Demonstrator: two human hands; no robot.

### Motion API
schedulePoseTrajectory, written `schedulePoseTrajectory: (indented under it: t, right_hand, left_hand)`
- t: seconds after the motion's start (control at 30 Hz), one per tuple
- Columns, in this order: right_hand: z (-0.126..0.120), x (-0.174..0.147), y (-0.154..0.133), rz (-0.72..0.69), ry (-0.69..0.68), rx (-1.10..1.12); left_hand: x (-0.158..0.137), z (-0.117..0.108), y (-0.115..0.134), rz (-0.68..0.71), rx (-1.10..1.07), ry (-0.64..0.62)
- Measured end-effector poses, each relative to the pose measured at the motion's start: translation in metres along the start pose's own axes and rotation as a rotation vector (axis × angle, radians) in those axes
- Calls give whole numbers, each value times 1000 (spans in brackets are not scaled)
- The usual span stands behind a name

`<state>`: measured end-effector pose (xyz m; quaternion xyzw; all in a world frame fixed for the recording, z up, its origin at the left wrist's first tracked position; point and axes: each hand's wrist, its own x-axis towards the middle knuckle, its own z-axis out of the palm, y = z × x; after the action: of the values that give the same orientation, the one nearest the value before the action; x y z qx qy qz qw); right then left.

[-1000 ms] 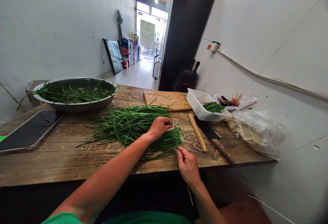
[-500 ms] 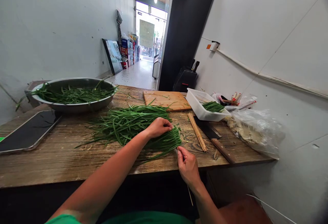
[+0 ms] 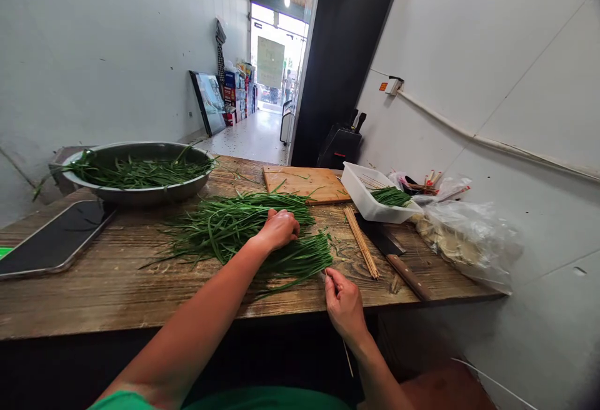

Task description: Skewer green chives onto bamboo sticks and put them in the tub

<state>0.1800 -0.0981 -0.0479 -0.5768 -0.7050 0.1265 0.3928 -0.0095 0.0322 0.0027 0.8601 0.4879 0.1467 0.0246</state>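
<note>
A loose pile of long garlic chives (image 3: 225, 225) lies across the wooden table, its even cut ends pointing right. My left hand (image 3: 277, 230) rests over the chives with its fingers curled; whatever is between them is hidden. At the table's front edge my right hand (image 3: 344, 297) pinches a thin bamboo skewer (image 3: 347, 360). The skewer runs through the hand, its tail sticking out below and its tip close to the cut ends. To the right lie a bundle of skewers (image 3: 360, 242) and a cleaver (image 3: 407, 276).
A metal basin (image 3: 140, 194) of chives stands at the back left, beside a dark tablet (image 3: 51, 238). Toward the back are a cutting board (image 3: 304, 184) and a white plastic tub (image 3: 375, 209) holding skewered chives. A clear plastic bag (image 3: 469, 241) sits at the right end.
My left hand has moved left, away from the cut ends and back over the pile. My right hand and its skewer stay in place.
</note>
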Motion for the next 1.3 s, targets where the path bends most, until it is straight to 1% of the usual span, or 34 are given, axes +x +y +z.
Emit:
schedulePoseTrajectory:
  t: [0.13,0.33,0.43,0.5,0.6,0.67,0.87,1.03,1.1,1.2,1.3]
  right_hand:
    - [1,0,1,-11,6,4]
    - [1,1,2,-15,-2,-8]
    - [1,0,2,-15,3,-1]
    - [1,0,2,-6,3,-1]
    - [1,0,1,-1,0,-7]
    - [1,0,1,-3,0,-4]
    - [0,0,0,-2,-9,-1]
    - [-1,0,-2,6,-6,-5]
    - [-1,0,-2,7,-10,7]
    - [-1,-1,-1,-7,0,10]
    - [-1,-1,0,-3,-1,1]
  left_hand:
    - [1,2,-1,-14,9,-45]
    - [1,3,5,2,9,-43]
    - [1,-1,8,-7,6,-3]
    - [1,-4,11,-31,-15,60]
    - [2,-7,14,-51,-135,144]
    - [4,-6,17,-64,-241,161]
    - [6,5,20,-94,-425,101]
    - [8,12,19,-119,-509,135]
    - [9,13,19,-128,-559,135]
    - [9,11,21,-142,-654,99]
    - [8,9,21,-111,-677,98]
